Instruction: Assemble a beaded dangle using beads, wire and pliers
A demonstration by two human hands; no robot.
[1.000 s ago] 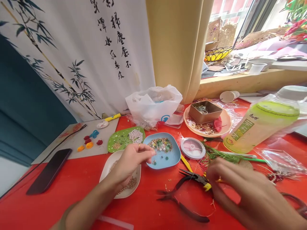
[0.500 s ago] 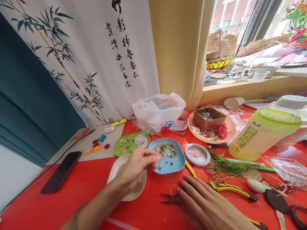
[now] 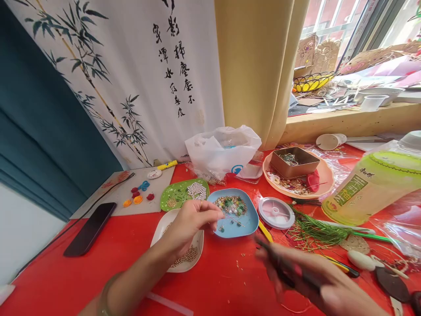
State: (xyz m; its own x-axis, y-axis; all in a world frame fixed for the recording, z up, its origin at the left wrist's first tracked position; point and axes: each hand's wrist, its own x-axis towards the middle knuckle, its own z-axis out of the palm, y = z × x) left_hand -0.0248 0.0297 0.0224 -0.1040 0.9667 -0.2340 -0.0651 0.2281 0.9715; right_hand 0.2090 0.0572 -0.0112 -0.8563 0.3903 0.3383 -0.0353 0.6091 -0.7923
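My left hand [image 3: 197, 221] is closed in a pinch at the front left edge of the blue tray [image 3: 252, 219]. What its fingertips hold is too fine to make out, though a faint thin line shows near them. Mixed green and gold beads [image 3: 232, 205] lie in that tray. Under my left wrist is a white dish [image 3: 158, 235] of small gold beads [image 3: 188, 256]. My right hand [image 3: 302, 272], smeared by motion, grips dark-handled pliers [image 3: 279, 263] above the red table, tips pointing up and left.
A green tray [image 3: 179, 202] with white beads stands behind the white dish. Right of the blue tray are a clear spool [image 3: 276, 213], green stems [image 3: 319, 232], a peach plate [image 3: 325, 182] with a brown box [image 3: 292, 162], and a large bottle [image 3: 365, 188]. A phone [image 3: 90, 229] lies left.
My right hand has lifted the pliers off the table and moved right with them. My left hand keeps its pinch at the blue tray. The view has shifted slightly.
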